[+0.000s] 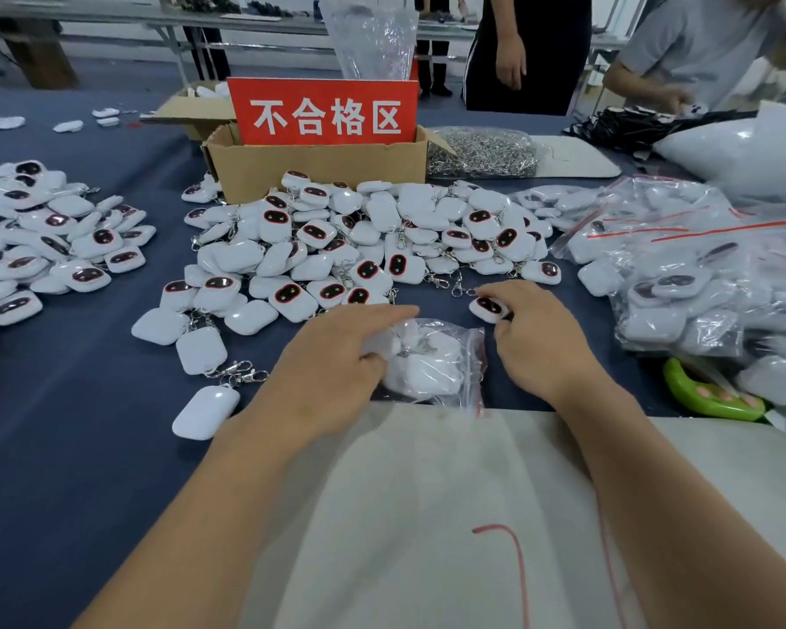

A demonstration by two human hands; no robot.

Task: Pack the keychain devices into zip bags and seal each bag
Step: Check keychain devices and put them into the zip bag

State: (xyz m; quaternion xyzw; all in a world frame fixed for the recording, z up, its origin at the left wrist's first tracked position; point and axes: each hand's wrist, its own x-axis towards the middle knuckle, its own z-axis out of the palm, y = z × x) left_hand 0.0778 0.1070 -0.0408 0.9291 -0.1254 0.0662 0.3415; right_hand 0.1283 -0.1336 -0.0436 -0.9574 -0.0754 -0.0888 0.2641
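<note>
The left hand (336, 356) gripped a part-filled zip bag (432, 367) by the worktop's (87, 401) near edge. Just right, the right hand (536, 338) pinched one device (488, 307) at the pile's (359, 238) near fringe. Bare worktop lay left; filled bags (681, 288) crowded the right.

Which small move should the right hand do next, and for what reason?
Probably it should bring the device to the red zip edge of the bag and push it in. The right hand pinches that device just beside the bag, the left hand grips the bag, and its zip edge faces the right hand.
</note>
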